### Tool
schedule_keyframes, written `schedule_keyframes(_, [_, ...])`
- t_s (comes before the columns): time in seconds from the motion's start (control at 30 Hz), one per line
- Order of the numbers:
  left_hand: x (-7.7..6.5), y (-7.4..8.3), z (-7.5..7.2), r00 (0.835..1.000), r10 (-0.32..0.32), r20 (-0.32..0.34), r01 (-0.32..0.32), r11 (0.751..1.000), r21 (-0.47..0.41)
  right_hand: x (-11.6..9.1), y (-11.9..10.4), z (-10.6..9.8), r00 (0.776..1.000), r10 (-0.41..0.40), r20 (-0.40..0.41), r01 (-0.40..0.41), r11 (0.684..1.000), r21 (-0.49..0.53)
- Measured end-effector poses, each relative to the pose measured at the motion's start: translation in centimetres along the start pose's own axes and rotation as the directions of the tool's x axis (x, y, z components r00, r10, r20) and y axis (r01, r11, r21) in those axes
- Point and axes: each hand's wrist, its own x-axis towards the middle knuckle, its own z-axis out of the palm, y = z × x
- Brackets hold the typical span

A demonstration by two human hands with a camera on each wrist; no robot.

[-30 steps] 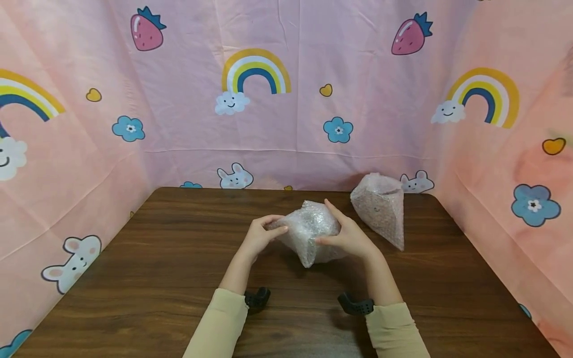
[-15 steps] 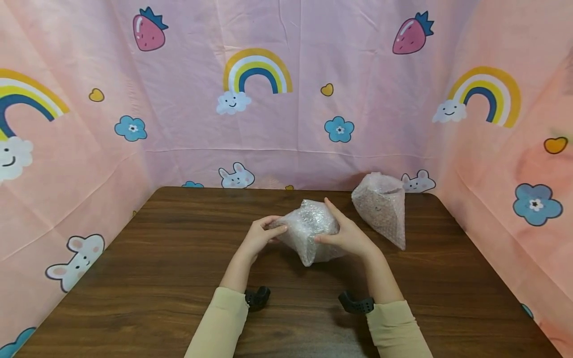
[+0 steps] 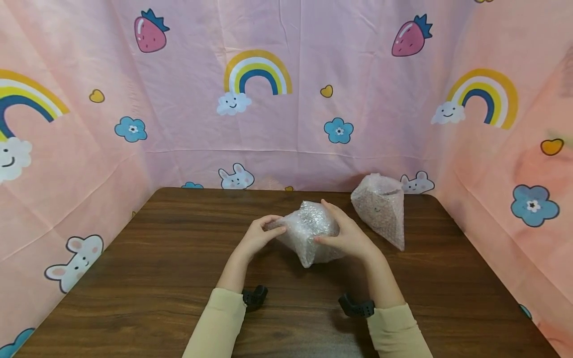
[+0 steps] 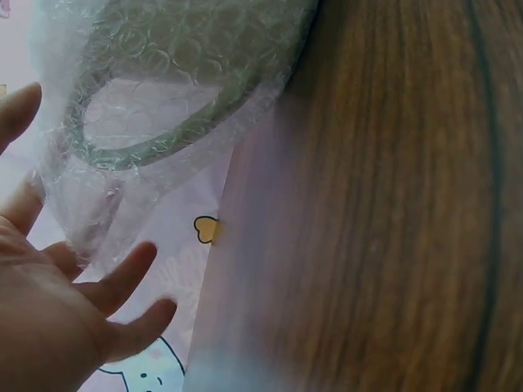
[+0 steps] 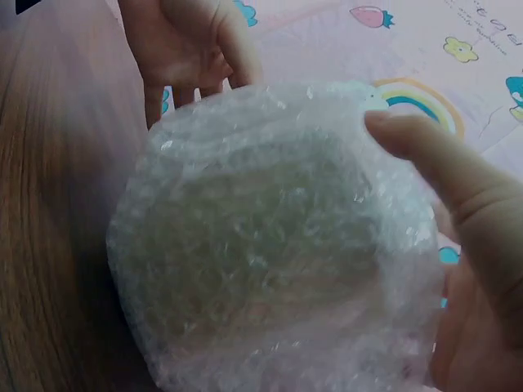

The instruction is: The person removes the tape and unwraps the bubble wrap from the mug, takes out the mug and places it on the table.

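Observation:
In the middle of the table (image 3: 179, 268) is a bubble-wrapped mug (image 3: 310, 233); a greenish looped handle (image 4: 155, 151) shows through the wrap in the left wrist view. My left hand (image 3: 257, 236) holds the wrap's left side, thumb in front and fingers behind. Around the right side curves my right hand (image 3: 351, 236), with its thumb on the near face. The right wrist view shows the mug's cloudy bubble wrap (image 5: 261, 237) between my right thumb (image 5: 441, 159) and the left hand (image 5: 192, 45). The mug's outline is blurred by the wrap.
A second bubble-wrapped bundle (image 3: 379, 209) stands at the back right of the table, close to the patterned cloth (image 3: 295, 124). The same cloth hangs along the left and right sides. Black wrist-worn devices (image 3: 356, 305) sit below both hands.
Both hands keep their hold on the wrapped mug, which stays in nearly the same place. Only a slight shift of the head view is visible.

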Motion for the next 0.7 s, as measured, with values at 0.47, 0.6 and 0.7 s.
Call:
schedule_keyframes(0.47, [-1.7,4.2,0.2,0.993,0.113,0.021,-0.113,0.994,-0.014,0.3,-3.5,2.1,0.946,-0.297,-0.129,0.247,0.919,-0.308])
schedule_keyframes(0.6, [-0.9,2.6,0.8,0.992,0.123,0.002,-0.123,0.992,-0.006,0.3,-3.7,2.8,0.955,-0.278,-0.104,0.218,0.894,-0.391])
schedule_keyframes(0.7, [-0.4,1.7,1.1,0.994,0.111,-0.013,-0.111,0.994,0.007,0.3,-3.9,3.0,0.963,-0.253,-0.092,0.193,0.886,-0.422])
